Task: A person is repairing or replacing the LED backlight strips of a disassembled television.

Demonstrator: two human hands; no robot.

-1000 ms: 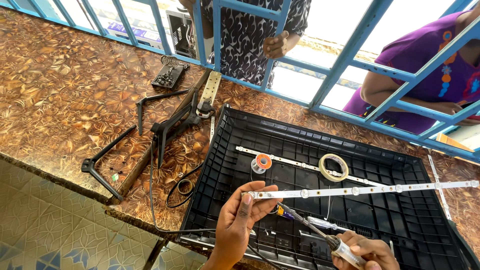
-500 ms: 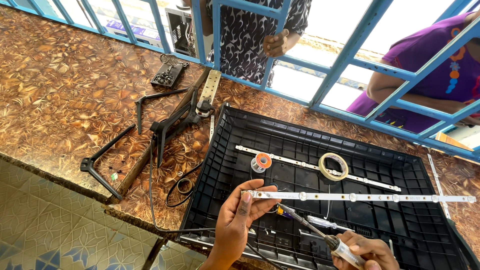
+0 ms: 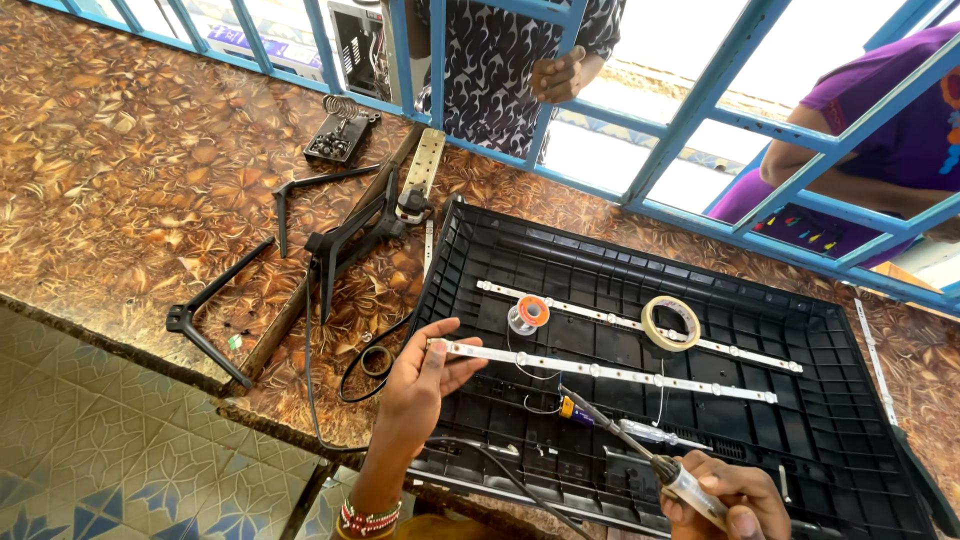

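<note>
Strip: a long, thin white LED strip (image 3: 600,368) with small lenses spaced along it, lying across the middle of the black back panel (image 3: 860,400); its left end is lifted slightly.
Left hand: the left hand (image 3: 425,385) pinches that left end between thumb and fingertips.
Right hand: the right hand (image 3: 725,500) is closed around the handle of a soldering iron (image 3: 625,445); the tip points toward the strip, near a small yellow-and-blue part I cannot identify.
Risk, heat: the iron's tip sits low over the plastic panel; a dip of the wrist could melt a rib or scorch the strip.
Risk, bend: held by one end only, the strip could flex or twist and crack a joint.
Risk, wire: thin wires trail under the strip and could snag on the iron.
Nearby in panel: a second strip (image 3: 640,322), a solder spool (image 3: 528,314) and a tape roll (image 3: 671,322).
Counter: black stand legs (image 3: 330,240) and a power strip (image 3: 423,165) on the brown patterned top (image 3: 120,150).
Beyond bars: two people stand behind blue bars (image 3: 700,110).
</note>
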